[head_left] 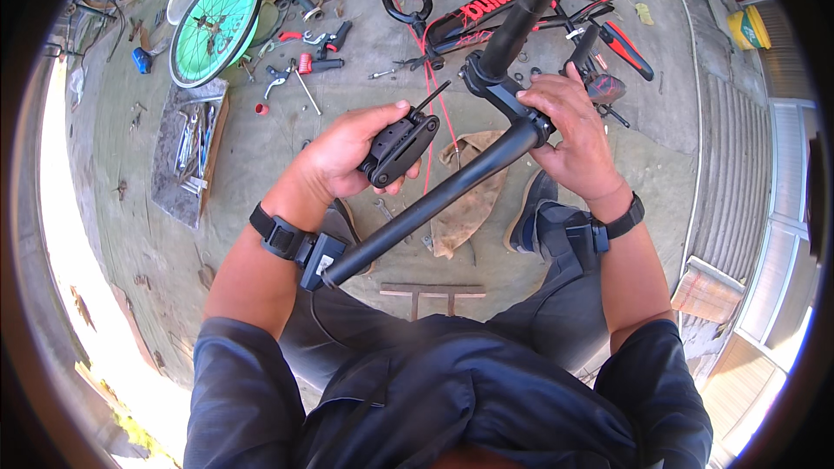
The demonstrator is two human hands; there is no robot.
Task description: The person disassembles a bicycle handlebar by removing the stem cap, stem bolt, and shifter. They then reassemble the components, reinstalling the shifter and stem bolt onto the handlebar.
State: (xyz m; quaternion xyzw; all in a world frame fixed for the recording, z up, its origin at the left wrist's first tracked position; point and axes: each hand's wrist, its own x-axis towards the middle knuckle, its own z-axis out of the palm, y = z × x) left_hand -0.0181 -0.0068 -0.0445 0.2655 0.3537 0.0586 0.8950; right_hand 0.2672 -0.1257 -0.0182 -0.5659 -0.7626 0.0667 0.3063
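My left hand (346,149) is closed round a black folding multi-tool (401,153), whose one thin hex key (432,96) sticks out up and to the right. The tip points toward the black bike stem (502,97) but stays apart from it. My right hand (575,126) grips the stem's near end, thumb underneath and fingers over the top. From the stem a long black tube (434,200) slants down to the lower left, its end by my left wrist. A second, thicker black tube (526,17) rises toward the upper right.
A red-and-black bike frame (486,17) lies on the ground ahead. A green-rimmed wheel (215,30) and a tray of wrenches (213,156) are on the left. A brown cloth (469,208) lies between my feet. Red-handled cutters (627,50) lie at right.
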